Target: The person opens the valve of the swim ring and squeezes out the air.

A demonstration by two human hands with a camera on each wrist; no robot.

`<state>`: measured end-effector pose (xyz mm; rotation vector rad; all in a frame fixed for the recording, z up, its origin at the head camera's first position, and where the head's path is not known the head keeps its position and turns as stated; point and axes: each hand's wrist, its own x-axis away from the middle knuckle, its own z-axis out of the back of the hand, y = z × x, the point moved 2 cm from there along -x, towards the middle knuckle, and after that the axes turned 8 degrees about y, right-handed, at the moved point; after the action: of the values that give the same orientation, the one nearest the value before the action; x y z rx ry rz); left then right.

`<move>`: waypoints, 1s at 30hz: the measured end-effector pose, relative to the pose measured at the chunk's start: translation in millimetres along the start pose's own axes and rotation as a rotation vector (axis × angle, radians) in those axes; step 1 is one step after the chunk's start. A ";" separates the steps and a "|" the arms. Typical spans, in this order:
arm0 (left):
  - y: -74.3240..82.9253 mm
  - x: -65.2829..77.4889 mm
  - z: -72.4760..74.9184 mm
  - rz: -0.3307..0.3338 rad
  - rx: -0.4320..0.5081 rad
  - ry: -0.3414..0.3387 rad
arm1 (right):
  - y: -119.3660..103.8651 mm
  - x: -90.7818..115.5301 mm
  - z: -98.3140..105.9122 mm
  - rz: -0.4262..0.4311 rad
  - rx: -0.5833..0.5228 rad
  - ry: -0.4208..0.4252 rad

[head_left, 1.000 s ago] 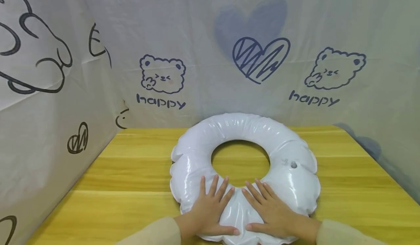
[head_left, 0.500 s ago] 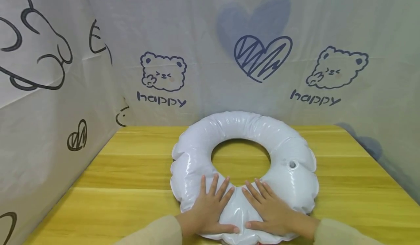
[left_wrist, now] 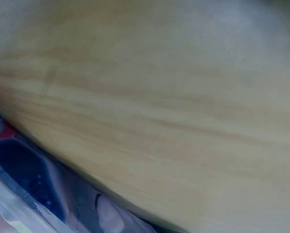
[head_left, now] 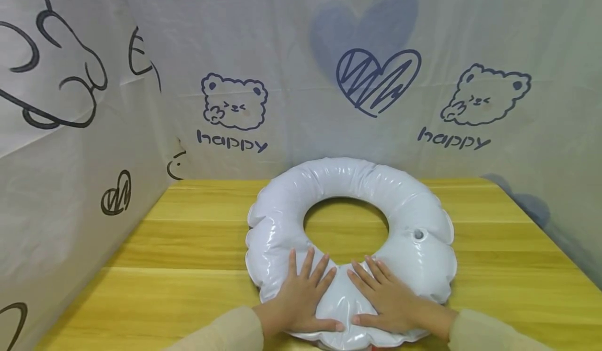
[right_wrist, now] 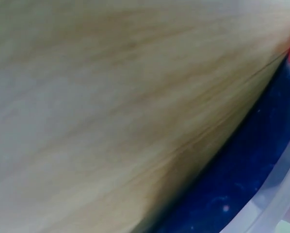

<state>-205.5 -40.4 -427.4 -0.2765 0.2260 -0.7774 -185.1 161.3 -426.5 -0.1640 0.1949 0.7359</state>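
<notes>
A white inflatable swim ring (head_left: 277, 236) lies flat on the wooden table in the head view, its round hole facing up. Its valve (head_left: 418, 234) shows on the right part of the ring. On the near side of the ring, my left hand (head_left: 301, 299) rests with spread fingers, and my right hand (head_left: 392, 301) rests likewise to its right. The two thumbs point toward each other with a small gap. The ring's printed underside shows dark blue and red in the left wrist view (left_wrist: 26, 174) and dark blue in the right wrist view (right_wrist: 247, 160).
The wooden table (head_left: 178, 267) extends to both sides of the ring. A pale curtain (head_left: 291, 79) printed with hearts and bears hangs behind the table and along its left side. The ring's far edge lies close to the back curtain.
Both hands stay spread on the ring. The valve's surroundings look smoother and its rim shows more clearly than a second ago. The head view has shifted slightly.
</notes>
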 end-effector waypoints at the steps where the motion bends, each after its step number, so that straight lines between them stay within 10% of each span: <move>1: 0.1 0.0 -0.4 -0.001 0.000 0.000 | 0.1 -0.1 0.2 -0.006 -0.008 -0.010; 30: 1.5 0.8 -3.1 -0.005 0.022 -0.050 | -1.5 -1.6 2.8 -0.075 -0.122 -0.123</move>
<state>-204.9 -40.6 -430.8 -0.2752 0.1700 -0.7763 -185.0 159.8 -423.3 -0.2402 0.0269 0.6814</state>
